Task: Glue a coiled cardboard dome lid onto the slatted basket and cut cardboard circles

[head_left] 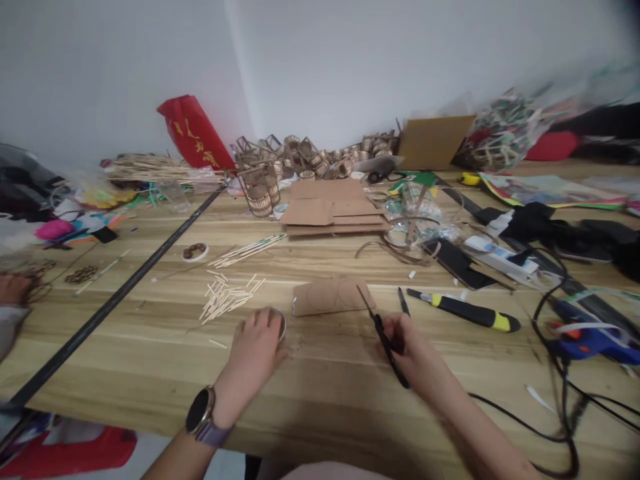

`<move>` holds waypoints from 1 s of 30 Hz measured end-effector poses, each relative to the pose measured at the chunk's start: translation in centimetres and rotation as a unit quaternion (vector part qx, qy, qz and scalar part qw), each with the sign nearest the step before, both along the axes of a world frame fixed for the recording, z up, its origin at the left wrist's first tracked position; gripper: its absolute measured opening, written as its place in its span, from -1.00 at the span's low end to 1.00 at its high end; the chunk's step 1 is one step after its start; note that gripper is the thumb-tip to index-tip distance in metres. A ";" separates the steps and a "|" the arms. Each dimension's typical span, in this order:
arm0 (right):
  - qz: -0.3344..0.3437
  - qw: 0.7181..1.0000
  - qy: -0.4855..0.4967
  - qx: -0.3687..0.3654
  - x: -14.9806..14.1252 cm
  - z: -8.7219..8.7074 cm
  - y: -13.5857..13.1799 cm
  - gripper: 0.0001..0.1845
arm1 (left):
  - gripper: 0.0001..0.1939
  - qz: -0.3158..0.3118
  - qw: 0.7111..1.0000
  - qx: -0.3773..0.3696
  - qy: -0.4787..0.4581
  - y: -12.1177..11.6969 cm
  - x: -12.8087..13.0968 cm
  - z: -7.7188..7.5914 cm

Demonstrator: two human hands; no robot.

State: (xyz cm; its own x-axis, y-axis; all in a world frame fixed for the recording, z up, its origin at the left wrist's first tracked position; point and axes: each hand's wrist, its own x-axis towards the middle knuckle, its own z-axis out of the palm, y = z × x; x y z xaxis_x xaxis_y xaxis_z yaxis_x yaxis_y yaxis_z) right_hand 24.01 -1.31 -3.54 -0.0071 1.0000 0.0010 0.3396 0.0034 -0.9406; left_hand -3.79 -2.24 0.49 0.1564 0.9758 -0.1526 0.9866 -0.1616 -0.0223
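My left hand [255,350], with a dark watch on the wrist, rests on the wooden table [320,400] and covers a small round container [281,324] whose rim shows at my fingertips. My right hand [407,347] grips black scissors [383,337], the blades pointing up towards a piece of brown cardboard [330,295] marked with drawn circles. The cardboard lies flat just beyond both hands. A heap of short wooden sticks [225,298] lies to the left of it.
A yellow-black utility knife [465,312] and a blue glue gun [595,337] with black cables lie to the right. Stacked cardboard sheets [330,210], woven stick baskets [280,167] and a red bag [195,137] stand further back. Another person's hand [13,290] shows at the left edge.
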 end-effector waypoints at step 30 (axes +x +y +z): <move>-0.080 0.965 0.248 0.026 1.4 -1.8 2.9 -0.48 | -0.77 -0.049 0.954 0.015 -0.295 10.9 4.6 -1.0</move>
